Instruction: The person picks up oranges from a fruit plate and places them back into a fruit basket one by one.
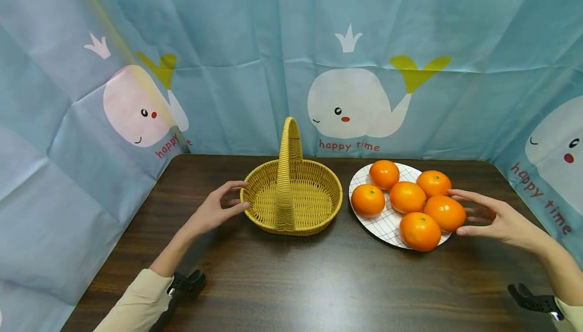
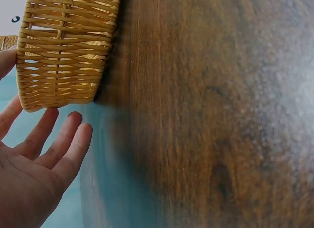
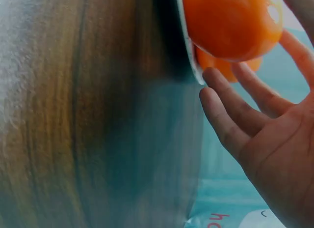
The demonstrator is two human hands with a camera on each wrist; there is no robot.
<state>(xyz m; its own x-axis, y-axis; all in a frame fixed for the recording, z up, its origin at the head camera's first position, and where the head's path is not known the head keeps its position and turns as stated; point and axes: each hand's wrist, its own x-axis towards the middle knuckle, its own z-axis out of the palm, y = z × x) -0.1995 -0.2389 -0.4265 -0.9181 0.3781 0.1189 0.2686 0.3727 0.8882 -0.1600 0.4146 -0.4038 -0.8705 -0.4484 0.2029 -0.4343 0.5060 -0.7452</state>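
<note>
A yellow woven basket [image 1: 314, 225] with a tall arched handle stands on the table, with nothing inside it. At its left rim is my left hand [image 1: 217, 208], thumb and fingers spread and the tips at the wicker; the left wrist view shows the hand [image 2: 39, 164] beside the basket's end [image 2: 66, 56]. Several oranges lie on a round white checked plate [image 1: 384, 231]. My right hand [image 1: 505, 220] reaches round the outer side of the rightmost orange [image 1: 445, 213], its fingers parted. In the right wrist view these fingers are close to the orange [image 3: 233, 21]; contact is unclear.
The dark wooden table [image 1: 319, 286] runs in front of the basket and plate. Behind and at both sides hangs a blue curtain [image 1: 241, 99] with printed whales. Black bands with camera mounts sit on both wrists.
</note>
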